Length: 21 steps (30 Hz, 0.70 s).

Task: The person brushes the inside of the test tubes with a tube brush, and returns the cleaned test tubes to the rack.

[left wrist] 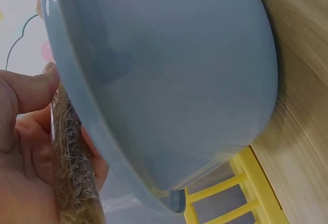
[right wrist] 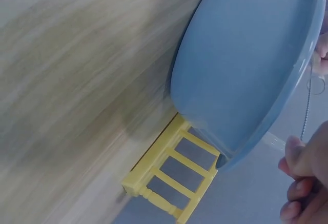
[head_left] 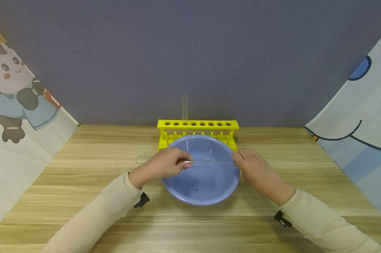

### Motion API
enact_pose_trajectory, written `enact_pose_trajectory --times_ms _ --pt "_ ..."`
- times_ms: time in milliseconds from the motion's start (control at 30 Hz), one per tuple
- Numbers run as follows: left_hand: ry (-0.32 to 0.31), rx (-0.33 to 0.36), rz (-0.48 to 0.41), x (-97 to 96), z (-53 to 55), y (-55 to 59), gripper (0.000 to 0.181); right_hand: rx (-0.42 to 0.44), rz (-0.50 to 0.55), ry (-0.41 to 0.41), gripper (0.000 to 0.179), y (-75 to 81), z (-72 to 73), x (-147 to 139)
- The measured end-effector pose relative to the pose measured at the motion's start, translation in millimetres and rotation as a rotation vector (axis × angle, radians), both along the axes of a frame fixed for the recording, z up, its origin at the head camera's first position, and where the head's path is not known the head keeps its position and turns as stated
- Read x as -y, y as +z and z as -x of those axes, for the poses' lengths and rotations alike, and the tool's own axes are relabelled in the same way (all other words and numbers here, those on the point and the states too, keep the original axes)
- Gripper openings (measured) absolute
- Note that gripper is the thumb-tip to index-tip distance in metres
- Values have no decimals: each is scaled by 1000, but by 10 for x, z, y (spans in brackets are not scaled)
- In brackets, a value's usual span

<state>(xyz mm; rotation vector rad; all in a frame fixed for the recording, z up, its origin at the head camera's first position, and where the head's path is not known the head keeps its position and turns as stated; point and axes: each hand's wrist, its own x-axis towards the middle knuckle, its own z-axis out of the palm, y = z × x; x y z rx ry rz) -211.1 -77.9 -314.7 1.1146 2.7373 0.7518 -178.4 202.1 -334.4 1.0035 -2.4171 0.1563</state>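
Over the blue basin, my left hand grips a clear glass test tube lying nearly level, its rounded end to the left. Brown bristles of a test tube brush fill the tube in the left wrist view. The brush's thin twisted wire runs out of the tube's open end to the right. My right hand pinches that wire above the basin's right rim, its fingers curled. In the right wrist view the wire stretches between both hands.
Right behind the basin stands a yellow test tube rack, with one upright clear test tube in it. A grey wall panel rises behind the wooden table. Cartoon-printed sheets flank both sides.
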Motion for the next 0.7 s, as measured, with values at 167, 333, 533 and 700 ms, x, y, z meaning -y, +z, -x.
enact_pose_trajectory --times_ms 167,333,533,700 --pt "8 -37 -9 23 -10 -31 12 54 21 16 33 5 5 -33" --pt "-17 -195 6 58 -32 -67 10 129 41 32 40 17 16 -49" --pt "-38 -375 19 97 -41 -102 21 194 78 47 34 59 17 -65" --pt "-35 -489 7 123 -38 -125 22 294 86 20 29 123 24 -72"
